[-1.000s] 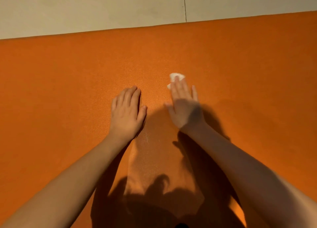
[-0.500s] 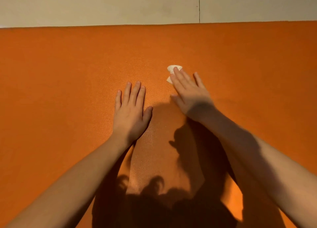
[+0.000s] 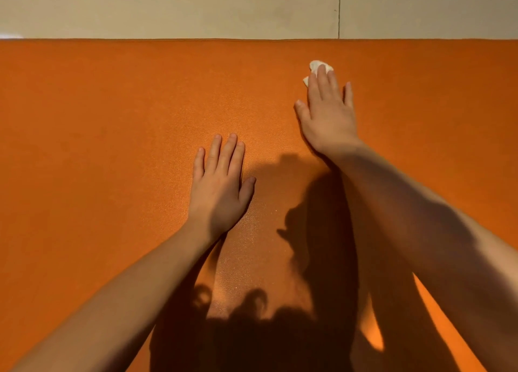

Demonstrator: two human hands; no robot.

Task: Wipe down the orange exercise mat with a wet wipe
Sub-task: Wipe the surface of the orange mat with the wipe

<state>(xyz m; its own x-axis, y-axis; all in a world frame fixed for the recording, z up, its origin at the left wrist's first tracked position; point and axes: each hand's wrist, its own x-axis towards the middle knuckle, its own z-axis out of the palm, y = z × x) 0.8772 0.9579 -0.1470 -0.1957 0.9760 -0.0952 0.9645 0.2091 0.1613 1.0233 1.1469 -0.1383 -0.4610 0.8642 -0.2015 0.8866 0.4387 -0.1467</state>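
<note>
The orange exercise mat (image 3: 112, 119) fills most of the view, its far edge running straight across the top. My right hand (image 3: 328, 113) lies flat on the mat with straight fingers, pressing a small crumpled white wet wipe (image 3: 315, 67) under its fingertips; only the wipe's far and left bits show. My left hand (image 3: 220, 186) rests flat on the mat, fingers straight and together, nearer to me and to the left of the right hand. It holds nothing.
Beyond the mat's far edge lies a pale tiled floor (image 3: 168, 7) with a dark grout line (image 3: 339, 7). Shadows of my head and arms fall on the mat near me.
My right hand has pushed the wipe farther away and to the right, closer to the mat's far edge. My left hand has stayed planted on the mat.
</note>
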